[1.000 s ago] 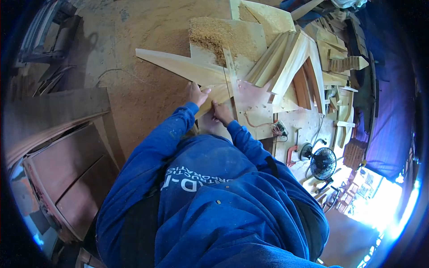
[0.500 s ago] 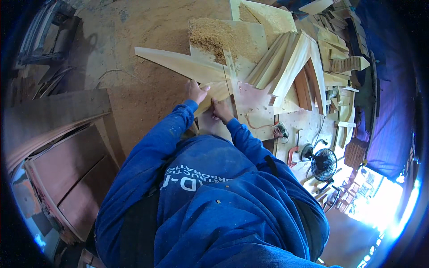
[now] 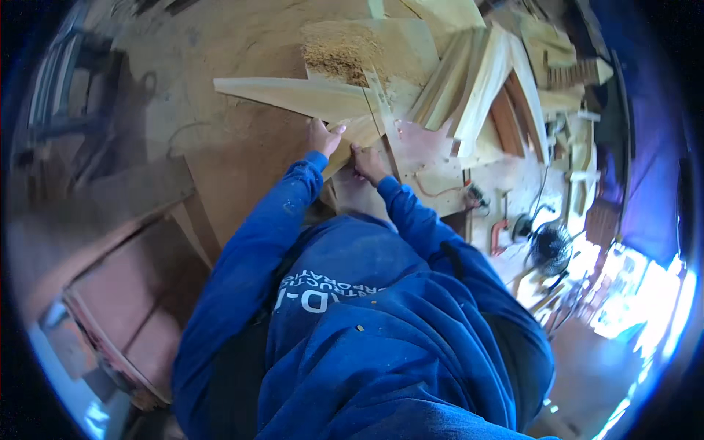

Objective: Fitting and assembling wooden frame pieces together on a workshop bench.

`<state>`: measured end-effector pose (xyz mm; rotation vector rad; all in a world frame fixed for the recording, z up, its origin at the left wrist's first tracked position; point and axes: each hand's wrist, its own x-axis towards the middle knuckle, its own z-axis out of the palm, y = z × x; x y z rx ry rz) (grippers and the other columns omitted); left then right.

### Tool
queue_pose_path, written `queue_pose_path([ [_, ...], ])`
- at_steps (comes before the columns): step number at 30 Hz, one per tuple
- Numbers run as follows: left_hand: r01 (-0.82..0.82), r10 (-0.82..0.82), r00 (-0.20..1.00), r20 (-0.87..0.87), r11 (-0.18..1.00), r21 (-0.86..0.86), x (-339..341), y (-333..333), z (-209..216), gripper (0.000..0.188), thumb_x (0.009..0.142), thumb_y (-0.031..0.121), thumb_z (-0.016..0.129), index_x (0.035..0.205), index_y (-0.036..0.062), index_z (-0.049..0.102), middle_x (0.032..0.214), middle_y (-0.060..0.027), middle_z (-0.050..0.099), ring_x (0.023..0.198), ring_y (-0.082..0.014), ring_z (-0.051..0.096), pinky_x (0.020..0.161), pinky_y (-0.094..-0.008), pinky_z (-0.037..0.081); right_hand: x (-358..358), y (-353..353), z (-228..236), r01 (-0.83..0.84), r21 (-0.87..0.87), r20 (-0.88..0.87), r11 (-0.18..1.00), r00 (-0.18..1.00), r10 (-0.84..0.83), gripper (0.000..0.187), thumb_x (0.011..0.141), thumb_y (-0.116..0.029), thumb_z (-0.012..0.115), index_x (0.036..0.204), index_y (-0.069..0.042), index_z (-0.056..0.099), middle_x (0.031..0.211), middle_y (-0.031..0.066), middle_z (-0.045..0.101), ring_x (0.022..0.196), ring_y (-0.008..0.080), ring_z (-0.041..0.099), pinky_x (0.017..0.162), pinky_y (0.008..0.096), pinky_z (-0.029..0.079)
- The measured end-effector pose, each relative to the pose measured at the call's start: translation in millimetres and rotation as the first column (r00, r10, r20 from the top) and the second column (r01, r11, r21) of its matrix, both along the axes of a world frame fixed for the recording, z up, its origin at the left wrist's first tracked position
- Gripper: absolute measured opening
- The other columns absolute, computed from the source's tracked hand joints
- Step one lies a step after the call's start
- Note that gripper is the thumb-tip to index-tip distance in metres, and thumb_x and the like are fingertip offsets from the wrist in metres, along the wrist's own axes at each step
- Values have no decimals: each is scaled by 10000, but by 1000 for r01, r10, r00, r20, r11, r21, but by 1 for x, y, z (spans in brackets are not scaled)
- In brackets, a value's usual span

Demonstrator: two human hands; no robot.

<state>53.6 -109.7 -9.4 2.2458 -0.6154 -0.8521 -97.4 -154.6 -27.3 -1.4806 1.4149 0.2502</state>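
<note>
Since the earlier frame the view has swung, shifting the fan (image 3: pixel 551 248) rightward and upward, while both hands stay by the same board edges. Taking the sawdust pile (image 3: pixel 337 56) as landmark, the short board (image 3: pixel 362 131) is on its near side, toward the person, and the long board (image 3: pixel 293 95) lies between them, its narrow tip reaching left past the pile. The left hand (image 3: pixel 323 138) is at the short board's left side, thumb spread out over it; its fingers are hidden, so I cannot tell its grip. The right hand (image 3: pixel 372 165) has its fingers curled at the near edge; whether it pinches cannot be told. Right of the pile stand propped boards (image 3: pixel 480 92); farther right and nearer is a red clamp (image 3: pixel 499 236).
</note>
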Motion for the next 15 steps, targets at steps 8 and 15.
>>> queue_pose_path([
  [8, 44, -46, 994, 99, 999, 15, 12, 0, -16, 654, 692, 365, 830, 1082, -101, 589, 1142, -306, 572, 1164, -445, 492, 1020, -479, 389, 8, 7, -1, -63, -284, -3, 957, 998, 65, 624, 991, -483, 418, 886, 72, 684, 749, 240, 676, 636, 319, 693, 595, 421, 550],
  [15, 48, -44, 996, 76, 998, -45, 18, -7, -24, 611, 699, 366, 825, 1039, -98, 618, 1134, -303, 568, 1115, -442, 524, 988, -474, 415, 14, 6, 14, -80, -251, -24, 965, 997, 77, 605, 990, -495, 382, 943, 14, 706, 921, 284, 678, 889, 403, 682, 828, 482, 526],
])
